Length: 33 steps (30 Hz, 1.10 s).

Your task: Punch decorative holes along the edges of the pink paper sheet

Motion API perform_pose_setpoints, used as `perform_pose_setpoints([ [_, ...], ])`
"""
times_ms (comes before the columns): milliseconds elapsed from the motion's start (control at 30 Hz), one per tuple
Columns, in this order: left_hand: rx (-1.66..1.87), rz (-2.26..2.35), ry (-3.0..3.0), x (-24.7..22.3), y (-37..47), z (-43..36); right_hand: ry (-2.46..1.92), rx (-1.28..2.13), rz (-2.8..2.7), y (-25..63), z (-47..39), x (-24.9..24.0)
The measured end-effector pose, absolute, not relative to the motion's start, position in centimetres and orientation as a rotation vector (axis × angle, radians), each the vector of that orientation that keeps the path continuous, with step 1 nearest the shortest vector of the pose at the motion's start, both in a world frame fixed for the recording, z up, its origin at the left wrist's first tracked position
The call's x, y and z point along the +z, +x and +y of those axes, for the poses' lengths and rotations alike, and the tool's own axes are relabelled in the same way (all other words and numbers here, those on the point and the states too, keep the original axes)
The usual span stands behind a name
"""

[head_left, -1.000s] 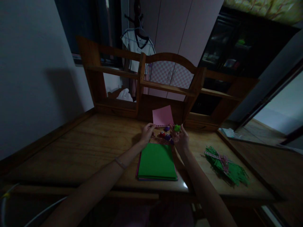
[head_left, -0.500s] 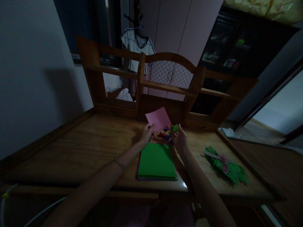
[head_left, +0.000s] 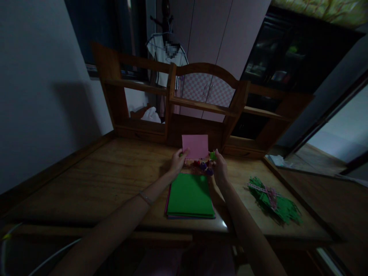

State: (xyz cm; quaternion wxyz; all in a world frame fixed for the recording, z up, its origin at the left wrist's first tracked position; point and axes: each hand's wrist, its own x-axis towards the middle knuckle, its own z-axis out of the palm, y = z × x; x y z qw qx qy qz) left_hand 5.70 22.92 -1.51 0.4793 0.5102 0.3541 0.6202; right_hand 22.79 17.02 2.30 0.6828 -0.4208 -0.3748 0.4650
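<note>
My left hand (head_left: 177, 161) is closed on the lower left corner of a pink sheet of paper (head_left: 195, 146), thumb on its face. The sheet stands tilted up at the back of the desk. My right hand (head_left: 220, 165) is closed around a small bright green thing (head_left: 213, 155), its kind too dim to make out, beside the sheet's right edge. Small red and purple objects (head_left: 203, 166) lie between my hands, partly hidden. Nearer me is a stack of coloured paper (head_left: 190, 195), green on top.
A bundle of cut green strips (head_left: 273, 203) with pink pieces on it lies at the right of the wooden desk (head_left: 115, 180). A wooden shelf frame (head_left: 201, 105) stands along the back. A wall (head_left: 43, 96) borders the left side.
The pink sheet has turned from slanted to nearly level and dropped slightly. The fingers of my right hand have drawn in around the green thing. My left hand has shifted slightly.
</note>
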Motion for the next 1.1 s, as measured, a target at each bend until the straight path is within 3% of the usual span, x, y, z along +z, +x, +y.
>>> perform_pose_setpoints([
  [600, 1.436, 0.779, 1.124, 0.1, 5.4, 21.6, -0.781, 1.214, -0.749, 22.9, 18.1, 1.4],
  [1100, 1.202, 0.876, 1.621, -0.9, 7.1, 20.7, -0.690, 1.272, -0.692, 22.6, 17.4, 2.5],
])
